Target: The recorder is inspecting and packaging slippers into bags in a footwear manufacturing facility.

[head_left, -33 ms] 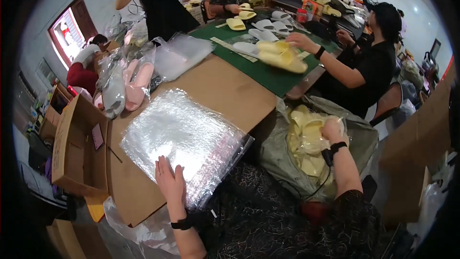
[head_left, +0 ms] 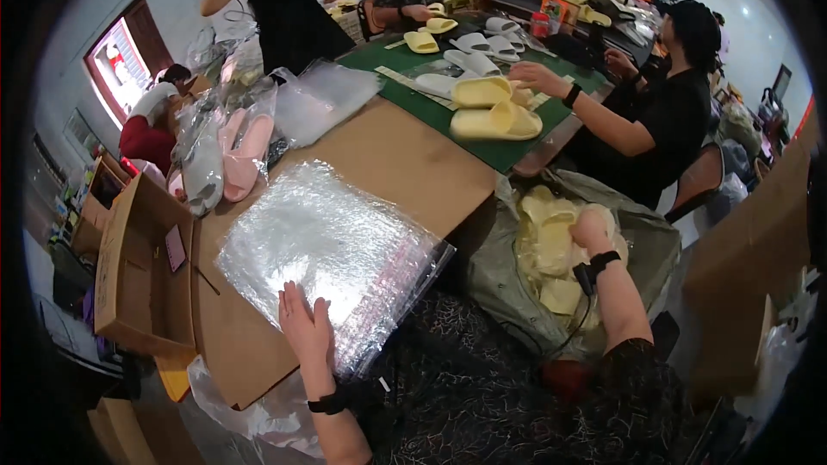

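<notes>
My left hand [head_left: 305, 325] lies flat, fingers stretched, on the near edge of a stack of clear plastic bags [head_left: 310, 215] on the cardboard-topped table. My right hand [head_left: 590, 231] is inside an open grey-green sack [head_left: 648, 251] to the right. Its fingers curl down around one of the plastic-bagged yellow slippers; the fingertips are hidden. More bagged yellow slippers [head_left: 544, 222] fill the sack under and beside the hand. Both of my wrists carry black bands.
Left of the bags stand an open cardboard box [head_left: 142, 267] and wrapped pink slippers [head_left: 245, 151]. Beyond, a co-worker's hand [head_left: 538, 77] is at a yellow slipper pair [head_left: 495, 112] on a green mat [head_left: 413, 86], near white slippers [head_left: 474, 56]. Further people stand or sit behind.
The co-worker's yellow slippers have come down onto the green mat and shifted slightly left. My right hand has moved a little left in the sack; my left hand stays put.
</notes>
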### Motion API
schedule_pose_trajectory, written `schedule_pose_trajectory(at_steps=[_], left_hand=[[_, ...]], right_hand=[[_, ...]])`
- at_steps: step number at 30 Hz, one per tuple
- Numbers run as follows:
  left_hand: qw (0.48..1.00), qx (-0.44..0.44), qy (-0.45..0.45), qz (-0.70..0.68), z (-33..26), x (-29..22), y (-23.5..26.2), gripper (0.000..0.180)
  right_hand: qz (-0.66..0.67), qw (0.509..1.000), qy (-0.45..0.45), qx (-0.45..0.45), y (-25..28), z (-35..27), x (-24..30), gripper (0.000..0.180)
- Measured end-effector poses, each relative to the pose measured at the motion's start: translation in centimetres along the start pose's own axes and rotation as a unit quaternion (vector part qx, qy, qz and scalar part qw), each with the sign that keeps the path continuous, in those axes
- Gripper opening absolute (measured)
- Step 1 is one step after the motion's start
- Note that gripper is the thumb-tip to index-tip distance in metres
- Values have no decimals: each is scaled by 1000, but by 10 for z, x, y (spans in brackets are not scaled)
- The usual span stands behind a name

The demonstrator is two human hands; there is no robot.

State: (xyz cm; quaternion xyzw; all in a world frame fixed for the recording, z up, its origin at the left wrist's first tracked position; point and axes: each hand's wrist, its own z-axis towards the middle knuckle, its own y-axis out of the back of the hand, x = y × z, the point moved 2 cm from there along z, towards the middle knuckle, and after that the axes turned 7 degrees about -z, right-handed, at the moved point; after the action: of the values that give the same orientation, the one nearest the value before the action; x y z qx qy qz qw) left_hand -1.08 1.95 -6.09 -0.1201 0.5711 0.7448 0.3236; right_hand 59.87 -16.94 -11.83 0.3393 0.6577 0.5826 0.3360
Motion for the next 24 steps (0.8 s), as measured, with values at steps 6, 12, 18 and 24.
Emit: schedule_pose_trajectory(at_steps=[6,12,18,24], left_hand=[[1000,-5,0,-4,-3,-11,8,64],[1000,18,-4,-10,1,-12,2,65],[1000,-8,-3,-10,-5,0,5,67],[1000,-16,-8,-6,-4,5,2,68]], right_hand=[[-43,993,107,-15,-45,-18,68,19],[-61,983,149,-90,-97,45,22,21],[81,987,124,-63,-63,26,37,26],[-140,984,109,-7,32,18,78,30]])
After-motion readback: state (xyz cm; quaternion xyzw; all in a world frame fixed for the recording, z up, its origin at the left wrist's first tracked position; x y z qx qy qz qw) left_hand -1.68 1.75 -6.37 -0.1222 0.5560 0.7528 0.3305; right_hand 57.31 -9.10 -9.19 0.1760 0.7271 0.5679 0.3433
